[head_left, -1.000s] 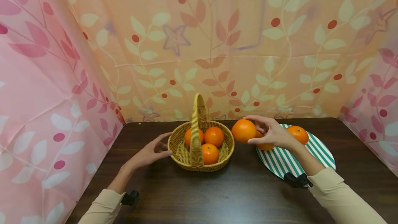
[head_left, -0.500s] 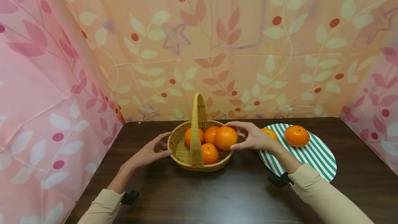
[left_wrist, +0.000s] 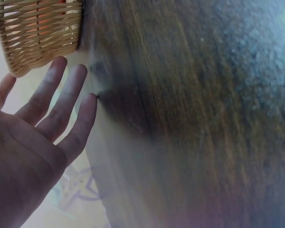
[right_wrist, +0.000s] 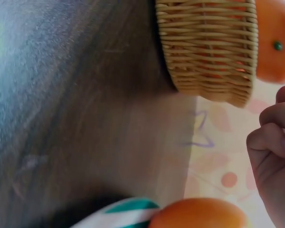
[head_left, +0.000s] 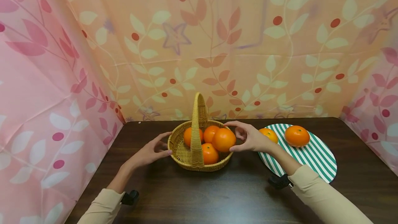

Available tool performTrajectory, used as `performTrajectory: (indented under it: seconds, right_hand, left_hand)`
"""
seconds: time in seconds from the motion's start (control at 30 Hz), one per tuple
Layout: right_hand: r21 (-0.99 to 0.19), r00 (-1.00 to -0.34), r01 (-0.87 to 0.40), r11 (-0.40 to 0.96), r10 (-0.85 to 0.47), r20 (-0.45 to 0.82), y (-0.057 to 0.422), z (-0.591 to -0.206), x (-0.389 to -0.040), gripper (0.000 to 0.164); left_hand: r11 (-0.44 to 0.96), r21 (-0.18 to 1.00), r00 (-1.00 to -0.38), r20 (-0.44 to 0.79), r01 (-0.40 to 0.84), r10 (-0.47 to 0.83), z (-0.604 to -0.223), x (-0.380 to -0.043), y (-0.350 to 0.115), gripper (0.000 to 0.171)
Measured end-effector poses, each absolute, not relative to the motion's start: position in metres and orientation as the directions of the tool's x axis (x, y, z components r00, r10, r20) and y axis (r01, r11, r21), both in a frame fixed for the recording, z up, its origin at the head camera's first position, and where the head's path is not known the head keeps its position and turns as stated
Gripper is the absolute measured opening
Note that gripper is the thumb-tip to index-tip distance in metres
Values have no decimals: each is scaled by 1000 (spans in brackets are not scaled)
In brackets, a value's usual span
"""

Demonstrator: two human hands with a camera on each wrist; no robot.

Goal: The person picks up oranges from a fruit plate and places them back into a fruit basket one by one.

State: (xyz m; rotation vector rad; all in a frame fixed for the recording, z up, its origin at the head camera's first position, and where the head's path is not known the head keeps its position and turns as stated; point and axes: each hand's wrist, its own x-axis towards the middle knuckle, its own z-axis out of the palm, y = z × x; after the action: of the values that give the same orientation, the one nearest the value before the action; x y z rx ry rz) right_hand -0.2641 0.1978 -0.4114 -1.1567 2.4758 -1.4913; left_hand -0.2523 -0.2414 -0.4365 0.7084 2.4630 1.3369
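Note:
A yellow wicker basket (head_left: 181,161) with a tall arched handle stands mid-table, several oranges inside. The latest orange (head_left: 224,140) rests high at its right side, rising above the rim in the right wrist view. My right hand (head_left: 250,138) is right beside that orange, thumb tip near its lower right edge and index finger by its top; the other fingers are curled in. At the basket's left rim, my left hand (head_left: 152,152) has thumb and fingers spread against the wicker. The left wrist view shows its loosely extended fingers (left_wrist: 69,99) beside the basket wall.
On the right lies an oval green-and-white striped placemat (head_left: 320,160) with two oranges, one orange (head_left: 297,136) in plain view and another orange (head_left: 268,134) partly behind my right hand. The dark wooden table (head_left: 199,196) backs onto a patterned curtain (head_left: 211,44).
My right hand carried an orange leftward from the placemat side to the basket. Over the last half second the orange sank slightly away from the fingers. My left hand stayed at the rim.

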Motion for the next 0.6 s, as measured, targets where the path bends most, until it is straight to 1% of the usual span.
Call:
performTrajectory:
  seconds: [0.07, 0.17, 0.3, 0.6]
  right_hand:
    - [-769, -723, -587, 253, -592, 357, 202, -409, -263, 64]
    - [-769, -729, -592, 240, -568, 383, 213, -405, -261, 50]
    - [-769, -748, -585, 257, -539, 389, 232, -400, -256, 39]
    - [-769, -786, -564, 302, -481, 387, 284, -398, -239, 36]
  left_hand:
    - [457, 839, -848, 12, 297, 529, -437, -253, -241, 74]
    - [456, 839, -848, 12, 296, 530, -437, -253, -241, 74]
    - [456, 840, -851, 14, 295, 525, -438, -253, -242, 74]
    - [450, 842, -848, 15, 297, 531, -438, -253, -242, 73]
